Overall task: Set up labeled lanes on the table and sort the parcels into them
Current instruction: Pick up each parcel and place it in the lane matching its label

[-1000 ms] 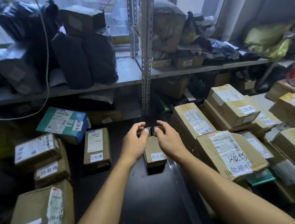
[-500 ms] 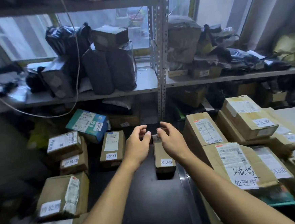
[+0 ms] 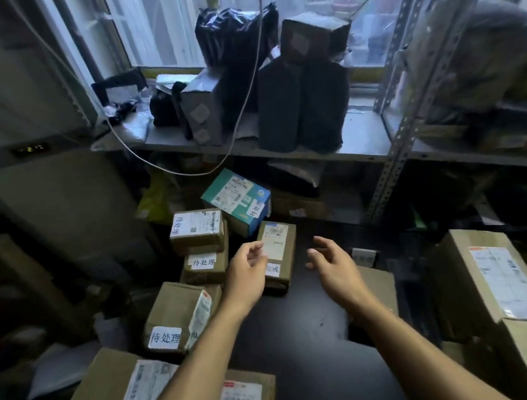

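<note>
Both hands loose, empty — slim parcel lengthwise away (label up).

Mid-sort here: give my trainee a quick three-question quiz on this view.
1. True or false: the left hand is gripping a parcel.
2. Which thing lies behind the small brown parcel near the left hand? A) teal box B) red bucket C) laptop
3. Fill in: the black bags stand on the metal ____.

Key: 1 false: both it and the right hand hang open above the dark table, holding nothing. 2 A. 3 shelf.
</note>
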`<act>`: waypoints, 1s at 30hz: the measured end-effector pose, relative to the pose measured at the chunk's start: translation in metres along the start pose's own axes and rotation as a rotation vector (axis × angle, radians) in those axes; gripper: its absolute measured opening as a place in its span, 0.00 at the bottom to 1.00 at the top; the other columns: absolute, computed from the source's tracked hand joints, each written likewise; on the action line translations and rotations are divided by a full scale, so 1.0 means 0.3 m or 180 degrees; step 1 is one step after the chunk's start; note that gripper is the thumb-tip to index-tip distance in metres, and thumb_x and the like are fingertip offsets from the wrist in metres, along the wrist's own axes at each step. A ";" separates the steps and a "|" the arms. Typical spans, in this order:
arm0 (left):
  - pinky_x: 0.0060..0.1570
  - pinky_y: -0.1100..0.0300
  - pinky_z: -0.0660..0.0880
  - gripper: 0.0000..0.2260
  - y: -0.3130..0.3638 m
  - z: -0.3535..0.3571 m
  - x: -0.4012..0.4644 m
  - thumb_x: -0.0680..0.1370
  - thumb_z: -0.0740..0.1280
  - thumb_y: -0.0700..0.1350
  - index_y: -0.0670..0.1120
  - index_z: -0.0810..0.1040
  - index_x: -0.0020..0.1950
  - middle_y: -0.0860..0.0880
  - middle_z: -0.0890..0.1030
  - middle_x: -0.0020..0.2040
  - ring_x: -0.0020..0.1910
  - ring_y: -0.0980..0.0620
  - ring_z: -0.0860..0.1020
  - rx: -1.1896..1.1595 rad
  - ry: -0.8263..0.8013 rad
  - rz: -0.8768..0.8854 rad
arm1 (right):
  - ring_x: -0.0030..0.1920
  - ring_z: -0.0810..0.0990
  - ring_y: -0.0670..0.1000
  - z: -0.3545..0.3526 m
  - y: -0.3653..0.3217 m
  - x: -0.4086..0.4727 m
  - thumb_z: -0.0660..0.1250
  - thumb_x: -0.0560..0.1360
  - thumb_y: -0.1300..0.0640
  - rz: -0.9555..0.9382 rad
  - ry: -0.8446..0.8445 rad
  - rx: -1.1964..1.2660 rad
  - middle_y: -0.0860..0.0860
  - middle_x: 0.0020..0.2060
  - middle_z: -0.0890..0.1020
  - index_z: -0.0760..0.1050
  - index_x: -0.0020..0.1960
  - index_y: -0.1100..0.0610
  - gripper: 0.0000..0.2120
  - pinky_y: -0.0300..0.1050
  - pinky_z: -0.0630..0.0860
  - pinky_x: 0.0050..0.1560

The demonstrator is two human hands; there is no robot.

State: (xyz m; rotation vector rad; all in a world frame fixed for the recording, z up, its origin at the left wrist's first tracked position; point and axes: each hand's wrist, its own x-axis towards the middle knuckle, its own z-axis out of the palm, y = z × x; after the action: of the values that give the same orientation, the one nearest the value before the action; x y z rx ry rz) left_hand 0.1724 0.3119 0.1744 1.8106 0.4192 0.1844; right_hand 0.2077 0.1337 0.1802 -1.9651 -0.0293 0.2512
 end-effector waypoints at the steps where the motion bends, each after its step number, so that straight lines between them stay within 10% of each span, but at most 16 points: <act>1: 0.47 0.73 0.70 0.09 -0.026 -0.016 0.030 0.81 0.64 0.42 0.52 0.76 0.60 0.55 0.79 0.55 0.54 0.63 0.76 -0.0027 0.0002 -0.0032 | 0.50 0.82 0.38 0.034 0.001 0.028 0.63 0.80 0.48 0.0032 -0.0034 -0.0009 0.42 0.55 0.81 0.68 0.71 0.46 0.20 0.29 0.73 0.43; 14: 0.50 0.66 0.74 0.10 -0.242 -0.325 0.419 0.79 0.65 0.39 0.55 0.77 0.51 0.55 0.81 0.51 0.48 0.63 0.78 -0.0079 0.1082 -0.0063 | 0.52 0.81 0.41 0.464 -0.075 0.350 0.62 0.80 0.47 0.0270 -0.0576 -0.0162 0.44 0.51 0.82 0.67 0.72 0.47 0.21 0.41 0.78 0.49; 21: 0.68 0.57 0.67 0.20 -0.359 -0.461 0.559 0.82 0.62 0.40 0.42 0.68 0.74 0.44 0.73 0.71 0.69 0.47 0.72 -0.0318 0.1240 -0.0919 | 0.68 0.73 0.51 0.667 -0.126 0.453 0.62 0.80 0.45 0.0362 -0.0975 -0.0271 0.49 0.70 0.73 0.61 0.77 0.53 0.29 0.42 0.69 0.63; 26: 0.53 0.66 0.73 0.15 -0.372 -0.446 0.547 0.82 0.61 0.42 0.48 0.77 0.68 0.52 0.81 0.60 0.57 0.55 0.78 -0.0225 0.1010 -0.0673 | 0.66 0.75 0.47 0.729 -0.141 0.436 0.62 0.80 0.50 0.0293 -0.1032 0.0111 0.45 0.66 0.78 0.70 0.71 0.46 0.19 0.53 0.71 0.69; 30: 0.49 0.68 0.75 0.09 -0.304 -0.444 0.485 0.80 0.65 0.44 0.56 0.76 0.58 0.56 0.81 0.55 0.55 0.59 0.79 -0.0682 0.1195 -0.0327 | 0.62 0.76 0.36 0.692 -0.176 0.402 0.62 0.81 0.54 -0.0021 -0.0829 0.0464 0.34 0.59 0.79 0.71 0.60 0.34 0.15 0.36 0.72 0.62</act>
State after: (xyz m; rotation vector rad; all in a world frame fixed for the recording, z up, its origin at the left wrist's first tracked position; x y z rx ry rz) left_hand 0.2445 0.5071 0.1114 1.5392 0.7275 0.4834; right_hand 0.2912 0.3595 0.1305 -1.7768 -0.1817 0.4903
